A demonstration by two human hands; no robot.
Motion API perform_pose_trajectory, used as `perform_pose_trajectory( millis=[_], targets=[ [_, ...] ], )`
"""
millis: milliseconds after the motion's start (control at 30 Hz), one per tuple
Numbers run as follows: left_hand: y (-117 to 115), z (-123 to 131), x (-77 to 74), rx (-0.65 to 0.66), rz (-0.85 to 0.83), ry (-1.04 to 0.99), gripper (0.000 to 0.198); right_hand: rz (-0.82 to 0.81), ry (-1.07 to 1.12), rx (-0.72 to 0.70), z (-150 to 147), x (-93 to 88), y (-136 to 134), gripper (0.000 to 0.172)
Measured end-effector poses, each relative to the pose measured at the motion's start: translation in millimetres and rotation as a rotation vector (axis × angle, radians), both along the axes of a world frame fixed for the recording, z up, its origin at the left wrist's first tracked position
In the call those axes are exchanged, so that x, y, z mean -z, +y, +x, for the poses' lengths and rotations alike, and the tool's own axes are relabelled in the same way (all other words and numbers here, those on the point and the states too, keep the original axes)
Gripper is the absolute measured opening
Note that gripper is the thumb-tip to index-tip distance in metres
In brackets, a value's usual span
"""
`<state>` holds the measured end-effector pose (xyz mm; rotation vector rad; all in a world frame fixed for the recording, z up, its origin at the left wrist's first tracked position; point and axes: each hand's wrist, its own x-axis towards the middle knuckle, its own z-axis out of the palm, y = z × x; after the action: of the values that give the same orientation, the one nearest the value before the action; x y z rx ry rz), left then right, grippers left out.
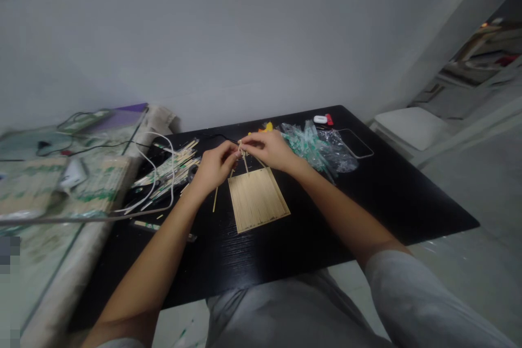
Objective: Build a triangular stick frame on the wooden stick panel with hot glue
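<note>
Green markings (93,196) on stick packets (110,171), too blurred to read, no legible lettering

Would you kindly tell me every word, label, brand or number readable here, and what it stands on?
No text can be read.
Green marks on the packed sticks: too blurred to read.
Green marks on the clear wrappers: too small to read.
Wooden panel: no readable lettering.

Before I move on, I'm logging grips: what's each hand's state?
Left hand: curled in at the thin stick's top; whether it grips cannot be told.
Right hand: closed, pinching the thin stick near its top.
</note>
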<state>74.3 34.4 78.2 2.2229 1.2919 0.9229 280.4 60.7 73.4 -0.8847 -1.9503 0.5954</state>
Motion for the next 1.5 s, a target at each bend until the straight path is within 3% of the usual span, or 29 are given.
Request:
perform_pose_trajectory(
  millis=[967,1300,1500],
  targets=[
    [2.2,-1.4,3.4,0.004,0.020,0.006,0.017,-0.007,0.022,0.030,-1.7,1.4,2.0,0.017],
    [4.6,0.2,2.5,-0.056,0.125,0.074,0.029,-0.036,0.058,0.008,-3.7,2.2,0.9,0.016],
    [0.9,4.1,-0.6,-0.082,0.057,-0.049,0.028,-0.043,0.070,-0.014,-3.3,2.2,1.7,0.016]
  ],
)
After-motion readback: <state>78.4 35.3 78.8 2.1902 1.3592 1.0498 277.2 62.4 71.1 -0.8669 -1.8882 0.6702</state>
